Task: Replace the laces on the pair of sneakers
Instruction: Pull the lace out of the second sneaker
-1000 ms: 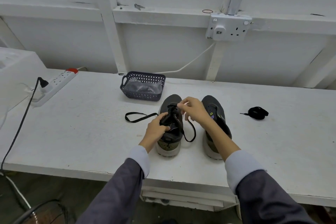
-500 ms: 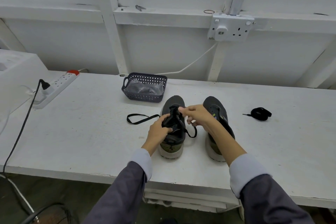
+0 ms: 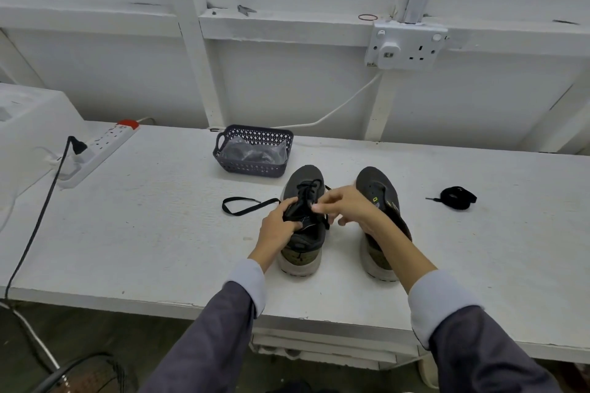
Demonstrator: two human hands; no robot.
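Head view: two dark sneakers stand side by side on the white desk [image 3: 153, 226] at frame centre. Their toes point to the wall, and a bare strip of desk separates their heels from the front edge.

The left hand [image 3: 277, 228] has its grip closed on the tongue and upper of the left sneaker [image 3: 303, 177], with the fingers curled over the top. The right hand [image 3: 349, 207] reaches across from the right sneaker [image 3: 378, 185]. Its thumb and forefinger are closed in a narrow grip that appears to pinch the black lace [image 3: 245, 206] at the eyelets, and its other fingers are loosely curled. A loose loop of this lace trails flat onto the desk at frame left.

A coiled lace [image 3: 458, 198] lies well apart at frame right, with open desk all around it. A dark basket [image 3: 255, 169] holding a clear bag sits just behind the left sneaker's toe. At the upper left, a power strip [image 3: 102, 147] lies along the desk's back corner. A black cable [image 3: 35, 223] runs from it over the front edge. A wall socket [image 3: 405, 48] is at the upper right. The widest bare areas of the desk are at left centre and at lower right.
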